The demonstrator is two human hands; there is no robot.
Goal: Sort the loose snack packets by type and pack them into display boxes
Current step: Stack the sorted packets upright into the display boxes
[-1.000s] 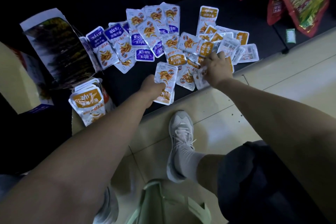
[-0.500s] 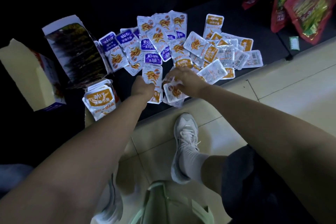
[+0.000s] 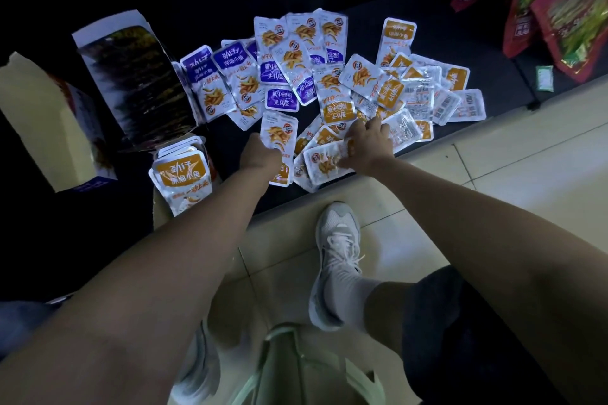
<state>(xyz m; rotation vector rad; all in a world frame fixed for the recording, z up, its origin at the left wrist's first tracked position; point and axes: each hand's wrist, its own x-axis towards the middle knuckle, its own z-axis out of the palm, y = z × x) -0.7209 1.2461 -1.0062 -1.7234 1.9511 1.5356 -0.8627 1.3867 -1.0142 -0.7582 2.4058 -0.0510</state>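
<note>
Seen from above, a person reaches both bare arms over a dark mat (image 3: 378, 10) strewn with small snack packets. The left hand (image 3: 260, 156) is closed in a fist around a small stack of packets (image 3: 279, 136), held upright at the mat's near edge. Just to its right, the right hand (image 3: 370, 141) pinches a sideways packet (image 3: 324, 163) between thumb and fingers, on top of the loose pile. Purple-labelled packets (image 3: 230, 76) lie to the far left of the hands and orange-labelled packets (image 3: 401, 85) to the far right, the two groups overlapping in the middle. An open display box (image 3: 131, 82) lies on the left, with a bundle of orange packets (image 3: 179, 174) just near of it. A white shoe (image 3: 335, 260) rests on the tiled floor (image 3: 526, 168). Red snack bags (image 3: 566, 10) hang at the far right.
</note>
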